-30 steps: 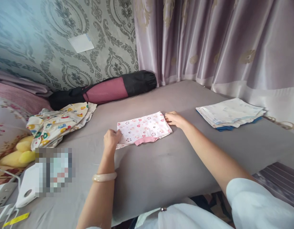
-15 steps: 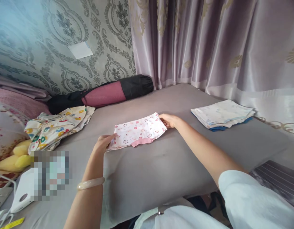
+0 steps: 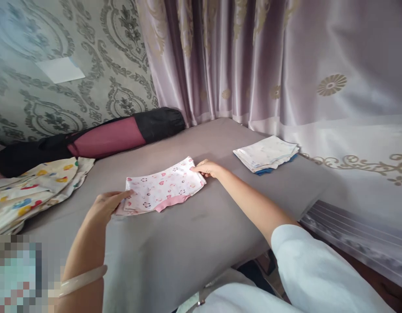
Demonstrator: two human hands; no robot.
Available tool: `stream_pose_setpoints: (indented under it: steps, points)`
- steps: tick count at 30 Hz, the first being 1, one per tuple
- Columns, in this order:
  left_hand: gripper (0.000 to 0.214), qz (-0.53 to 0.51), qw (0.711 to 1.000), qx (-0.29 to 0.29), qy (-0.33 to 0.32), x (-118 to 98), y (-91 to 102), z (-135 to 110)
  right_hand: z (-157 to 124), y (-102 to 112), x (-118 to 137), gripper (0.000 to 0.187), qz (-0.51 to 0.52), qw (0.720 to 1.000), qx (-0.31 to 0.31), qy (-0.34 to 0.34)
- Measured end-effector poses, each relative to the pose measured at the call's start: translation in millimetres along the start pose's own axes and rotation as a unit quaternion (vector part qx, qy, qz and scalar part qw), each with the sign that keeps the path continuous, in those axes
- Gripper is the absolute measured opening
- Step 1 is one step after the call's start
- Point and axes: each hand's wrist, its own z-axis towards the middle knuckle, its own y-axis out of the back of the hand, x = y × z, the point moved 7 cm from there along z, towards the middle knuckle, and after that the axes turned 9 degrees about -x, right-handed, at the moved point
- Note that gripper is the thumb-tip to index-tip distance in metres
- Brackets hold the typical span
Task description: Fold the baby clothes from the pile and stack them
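A folded white garment with pink hearts, flowers and a pink band along its near edge is stretched between my two hands. My left hand, with a pale bangle on the forearm, pinches its left end. At the opposite end, my right hand grips the upper right corner, thumb on top and the fingers partly hidden underneath. The garment is just over the grey bed sheet; whether it touches the sheet I cannot tell.
To the right lies a stack of folded pale cloths with blue at the bottom. Colourfully patterned clothing is piled at left. A long black and pink bag runs along the wall, and a lilac curtain hangs behind the bed.
My view has turned to the right, so everything sits further left in the picture. Both hands still hold the garment, which appears slightly more tilted up at its right end.
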Motion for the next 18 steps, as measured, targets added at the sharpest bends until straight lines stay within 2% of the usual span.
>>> stream_pose_setpoints:
  steps: [3, 7, 12, 18]
  points:
    - [0.020, -0.017, 0.999, 0.021, 0.034, -21, -6.2, -14, -5, 13, 3, 0.031, -0.004, 1.000, -0.003, 0.021]
    - [0.021, -0.047, 0.998, 0.042, 0.013, -53, -24.9, -34, -13, 48, 5, 0.040, -0.007, 0.999, -0.031, 0.029]
    - [0.028, -0.090, 0.988, 0.113, -0.044, -82, -74.0, -61, -27, 109, 1, 0.041, -0.029, 0.997, -0.068, 0.012]
    - [0.030, -0.154, 0.971, 0.172, -0.065, -106, -141.4, -99, -43, 190, -4, 0.021, -0.021, 0.983, -0.182, -0.031]
